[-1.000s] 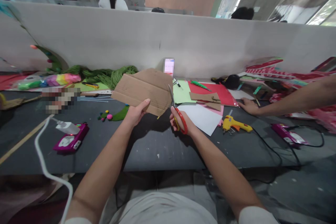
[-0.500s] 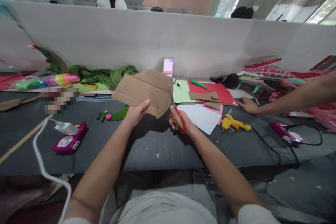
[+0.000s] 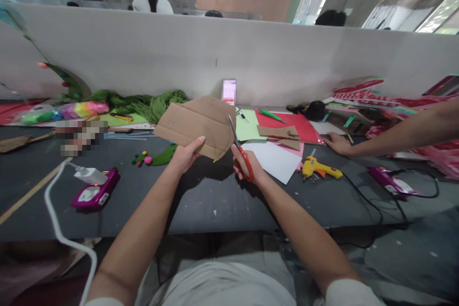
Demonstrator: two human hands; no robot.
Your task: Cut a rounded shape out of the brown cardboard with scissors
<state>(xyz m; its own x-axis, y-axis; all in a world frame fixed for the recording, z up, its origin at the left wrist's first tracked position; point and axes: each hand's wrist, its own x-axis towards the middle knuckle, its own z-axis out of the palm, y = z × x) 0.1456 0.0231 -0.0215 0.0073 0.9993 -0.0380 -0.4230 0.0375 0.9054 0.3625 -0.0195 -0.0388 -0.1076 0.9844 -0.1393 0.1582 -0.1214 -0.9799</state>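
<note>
A brown piece of cardboard (image 3: 197, 124), rounded on its right side and straight at the left, is held above the table by my left hand (image 3: 188, 154), thumb on top at its lower edge. Pencil-like curved lines show near its right side. My right hand (image 3: 247, 162) grips a pair of scissors (image 3: 245, 165) with red handles. The scissors' blades point up and meet the cardboard's right edge; the lower blade is hidden behind it. Past my right hand lie a white sheet (image 3: 274, 158) and strips of cut cardboard (image 3: 279, 133).
A yellow glue gun (image 3: 321, 168) lies right, its cord running to a purple power strip (image 3: 390, 182). Another purple power strip (image 3: 96, 193) sits left with a white cable. Green yarn (image 3: 165, 105) and a phone (image 3: 229, 91) are behind. A co-worker's hand (image 3: 339, 144) rests at right.
The scissors' handles have come closer together in my right hand, with the blades still at the cardboard's right edge. My left hand and the cardboard stay almost in place.
</note>
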